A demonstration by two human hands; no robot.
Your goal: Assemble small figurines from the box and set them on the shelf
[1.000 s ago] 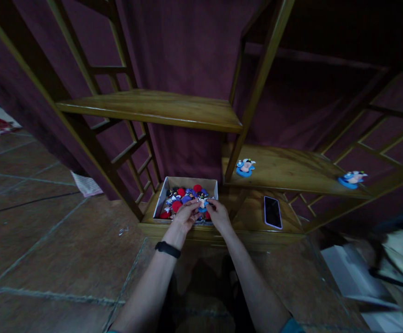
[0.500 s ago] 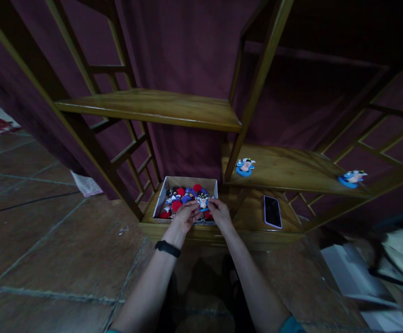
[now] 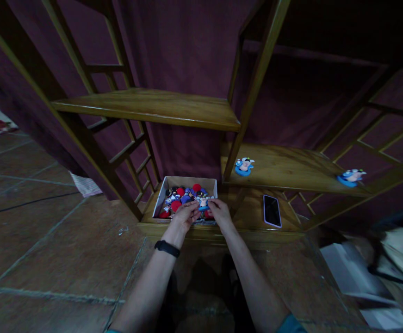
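Between both my hands is a small figurine (image 3: 203,203) with a pale body and a blue base, held over the front right part of an open cardboard box (image 3: 157,203). My left hand (image 3: 186,215) grips its left side, a dark band around the wrist. The fingers of my right hand (image 3: 220,212) pinch it from the right. Inside the box lie several small figures (image 3: 180,196) in red, purple, black and white, partly hidden by my hands. Two figurines like the held one stand on the right shelf: one figurine (image 3: 244,166) by the post, another figurine (image 3: 351,177) at the far end.
A phone (image 3: 272,211) lies on the lower wooden board right of my hands. A wooden shelf (image 3: 145,107) juts out above the box, and an upright post (image 3: 253,92) divides the unit. White boxes (image 3: 354,273) sit on the tiled floor at right.
The view has shifted very slightly. Both hands keep hold of the figurine over the box, with almost no movement.
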